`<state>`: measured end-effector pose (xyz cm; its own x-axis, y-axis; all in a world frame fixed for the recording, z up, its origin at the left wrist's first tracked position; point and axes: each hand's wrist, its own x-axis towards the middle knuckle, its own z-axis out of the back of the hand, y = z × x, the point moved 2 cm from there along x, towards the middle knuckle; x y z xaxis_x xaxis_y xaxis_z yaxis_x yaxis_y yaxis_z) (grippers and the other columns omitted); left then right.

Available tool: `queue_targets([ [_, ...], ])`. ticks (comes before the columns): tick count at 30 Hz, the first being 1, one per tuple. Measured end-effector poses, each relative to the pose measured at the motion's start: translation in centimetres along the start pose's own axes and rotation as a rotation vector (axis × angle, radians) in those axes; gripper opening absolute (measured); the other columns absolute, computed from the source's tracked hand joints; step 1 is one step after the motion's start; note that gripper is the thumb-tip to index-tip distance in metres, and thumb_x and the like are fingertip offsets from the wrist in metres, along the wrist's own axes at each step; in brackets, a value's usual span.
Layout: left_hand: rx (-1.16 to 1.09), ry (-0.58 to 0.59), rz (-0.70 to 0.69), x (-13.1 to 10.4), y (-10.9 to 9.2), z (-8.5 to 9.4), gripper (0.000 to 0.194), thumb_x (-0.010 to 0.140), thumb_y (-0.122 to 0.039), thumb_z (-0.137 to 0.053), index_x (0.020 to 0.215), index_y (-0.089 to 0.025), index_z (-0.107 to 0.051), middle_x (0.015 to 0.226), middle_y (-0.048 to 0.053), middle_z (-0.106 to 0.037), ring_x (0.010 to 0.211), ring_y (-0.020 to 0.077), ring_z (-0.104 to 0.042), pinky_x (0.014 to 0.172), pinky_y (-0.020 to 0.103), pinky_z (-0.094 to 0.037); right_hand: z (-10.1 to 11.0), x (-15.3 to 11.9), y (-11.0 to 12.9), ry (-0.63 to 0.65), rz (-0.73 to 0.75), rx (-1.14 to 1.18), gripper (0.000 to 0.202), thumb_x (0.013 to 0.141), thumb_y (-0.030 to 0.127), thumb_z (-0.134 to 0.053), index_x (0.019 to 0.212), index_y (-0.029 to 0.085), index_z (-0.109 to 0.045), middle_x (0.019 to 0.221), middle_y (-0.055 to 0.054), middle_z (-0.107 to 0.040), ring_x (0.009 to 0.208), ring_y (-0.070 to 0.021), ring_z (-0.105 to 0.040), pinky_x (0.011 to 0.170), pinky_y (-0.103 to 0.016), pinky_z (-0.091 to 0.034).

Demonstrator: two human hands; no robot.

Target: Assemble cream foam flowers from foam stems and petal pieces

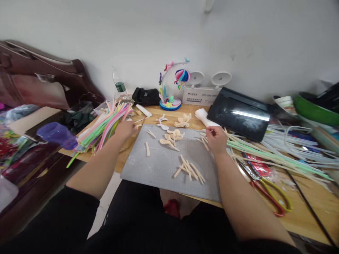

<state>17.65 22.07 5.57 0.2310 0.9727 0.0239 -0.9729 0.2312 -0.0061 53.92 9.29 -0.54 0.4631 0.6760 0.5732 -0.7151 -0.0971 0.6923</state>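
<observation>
My left hand (125, 129) rests at the mat's back left corner, beside a bundle of coloured fuzzy stems (106, 123); its fingers are bent near a small cream piece (137, 126). At the right side of the grey mat (164, 169), my right hand (216, 139) has its fingers pinched together close to some thin cream strips (203, 141). What either hand holds is too small to make out. Between the hands lie cream petal-shaped pieces (173, 135). Several short cream sticks (189, 168) lie crossed nearer the front edge.
A decorated stand (171, 103), black pouch (145, 96) and plastic bottle (119, 84) stand at the back. A black glossy box (238, 114) leans behind my right hand. Long pale stems (278, 155) and scissors (272, 194) lie on the right. A purple container (56, 134) is left.
</observation>
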Motion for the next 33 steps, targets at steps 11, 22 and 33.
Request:
queue_targets([
  [11,0.067,-0.141,0.010,-1.1,-2.6,-1.4,0.031,0.079,-0.028,-0.036,0.091,-0.012,-0.060,0.094,0.019,-0.058,0.089,0.0302,-0.054,0.069,0.036,-0.038,0.1,-0.1,0.3,0.028,0.026,-0.001,0.014,0.071,0.024,-0.048,0.074,0.017,-0.060,0.072,-0.003,-0.059,0.056,-0.0128,-0.050,0.062,-0.028,-0.042],
  [22,-0.103,-0.129,-0.785,-8.0,-9.9,-3.0,0.020,0.081,-0.026,-0.040,0.084,-0.019,-0.058,0.096,0.008,-0.057,0.091,0.0199,-0.050,0.079,0.034,-0.038,-0.2,-0.3,1.1,0.106,0.052,0.032,0.014,0.071,0.022,-0.048,0.073,0.016,-0.060,0.073,-0.003,-0.059,0.057,-0.0123,-0.051,0.061,-0.027,-0.042],
  [33,-0.240,-0.048,-0.853,-6.7,-11.4,-4.1,0.045,0.070,-0.023,-0.055,0.113,-0.019,-0.043,0.117,0.010,-0.047,0.111,0.0232,-0.041,0.093,0.038,-0.034,-0.5,-0.3,0.8,0.118,0.065,0.017,0.012,0.072,0.022,-0.049,0.073,0.017,-0.059,0.072,-0.002,-0.059,0.056,-0.0120,-0.052,0.061,-0.027,-0.042],
])
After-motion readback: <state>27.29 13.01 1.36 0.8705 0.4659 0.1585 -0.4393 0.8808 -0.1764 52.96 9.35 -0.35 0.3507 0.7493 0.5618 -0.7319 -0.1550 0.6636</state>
